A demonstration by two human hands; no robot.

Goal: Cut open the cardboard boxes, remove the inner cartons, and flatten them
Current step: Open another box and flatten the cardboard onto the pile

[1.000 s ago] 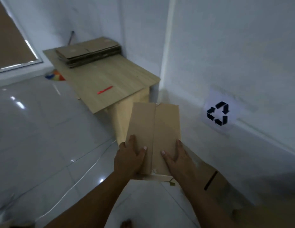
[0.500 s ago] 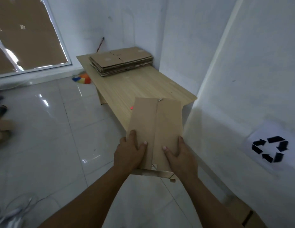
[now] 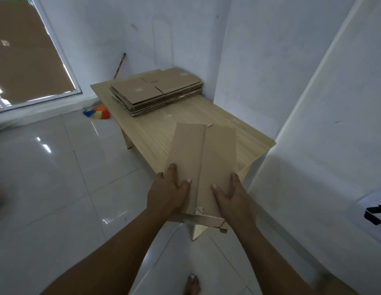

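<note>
While one flattened carton (image 3: 203,165) is being held out in the air above the near end of a wooden table (image 3: 185,122), its near end is being gripped from both sides: the left hand (image 3: 167,193) and the right hand (image 3: 233,195) are each being curled round an edge, thumbs pressed on top. One stack of flattened cardboard boxes (image 3: 156,90) is being kept at the table's far end, in the corner of white walls. One multicoloured object (image 3: 97,112) is lying on the glossy tiled floor (image 3: 47,177), and one recycling sign (image 3: 374,216) is being shown on the right wall.
</note>
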